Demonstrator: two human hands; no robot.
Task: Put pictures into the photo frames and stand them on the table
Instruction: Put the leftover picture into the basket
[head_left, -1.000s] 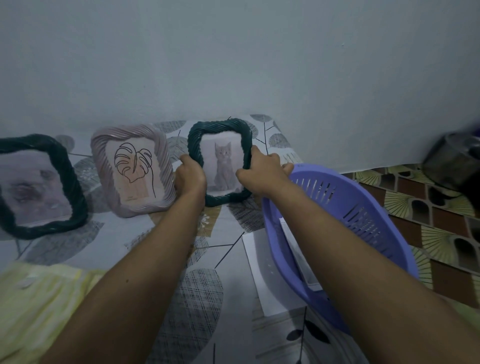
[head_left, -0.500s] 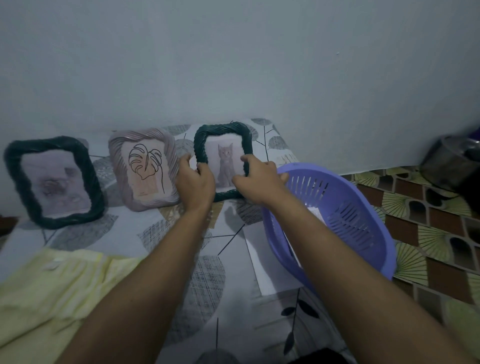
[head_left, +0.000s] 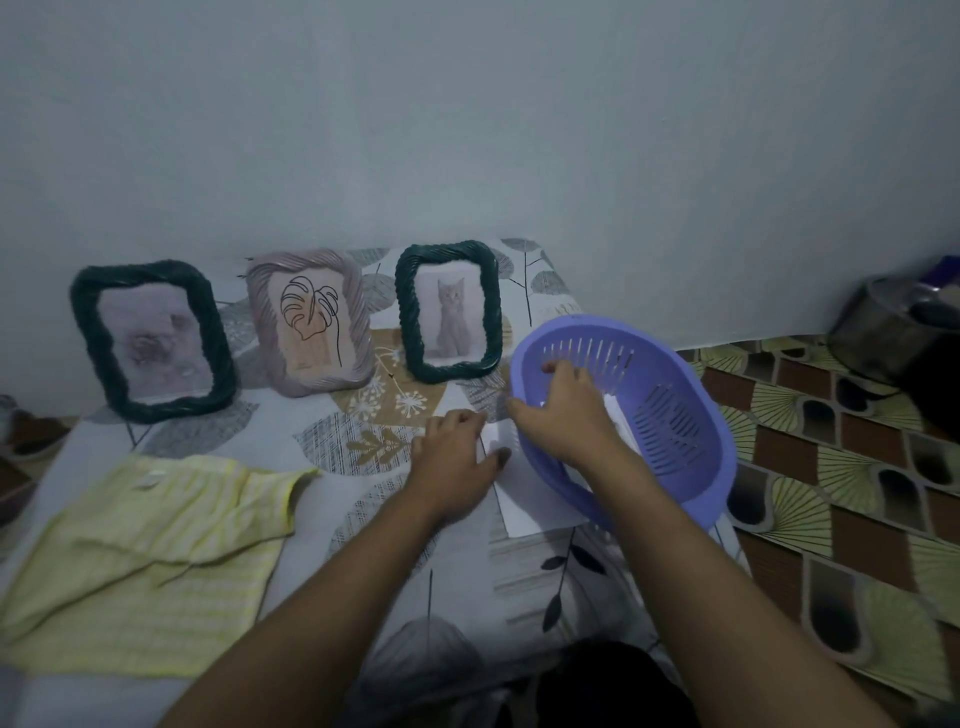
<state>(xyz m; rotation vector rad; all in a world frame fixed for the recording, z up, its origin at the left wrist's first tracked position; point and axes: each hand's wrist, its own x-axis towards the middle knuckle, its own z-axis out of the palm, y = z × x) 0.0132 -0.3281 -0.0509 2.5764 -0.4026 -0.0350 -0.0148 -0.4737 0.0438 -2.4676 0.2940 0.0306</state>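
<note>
Purple plastic, slotted along its walls, makes up the basket (head_left: 693, 415) sitting tilted at centre right of the frame, its lower side lying over a white sheet of paper (head_left: 524, 501) on the table (head_left: 363, 441), which wears a cloth printed with grey leaves. More white paper shows inside the basket. The right hand (head_left: 566, 410) reaches over the basket's near left rim with its fingers bent down inside and the thumb near the rim; whether it grips the rim, the paper within or nothing cannot be told. The left hand (head_left: 457, 467), blurred, lies knuckles up just left of the basket, its thumb tip touching the left edge of the white sheet, and whether it pinches the sheet cannot be told. Neither hand touches a frame. Three filled frames stand in a row along the wall across the upper left and centre: a dark green frame (head_left: 80, 332) with a faint, unclear picture at far left, a pink frame (head_left: 358, 317) with a line drawing of a leaf beside it, and a second green frame (head_left: 408, 312) with a picture of a cat just beyond the basket's far rim. A pale yellow cloth (head_left: 150, 561) lies crumpled at lower left. At the right edge a metal pot (head_left: 883, 332) rests on a patterned mat (head_left: 831, 467).
</note>
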